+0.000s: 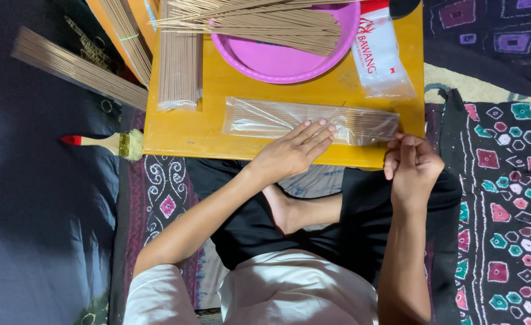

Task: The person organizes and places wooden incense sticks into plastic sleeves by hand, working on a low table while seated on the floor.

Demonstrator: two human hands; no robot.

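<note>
the person wears a white short-sleeved shirt and black trousers, with arms and feet bare.

We see L hand [295,150] flat, palm down, fingers pressing clear plastic bag of incense sticks [310,122] on yellow low table [217,84]. R hand [413,164] pinches bag's right end at table edge. Pink tray [283,54] w/ loose sticks behind; wrapped stick bundle [179,60] to the left. Paintbrush [106,143] on dark cloth just beside table.
</note>
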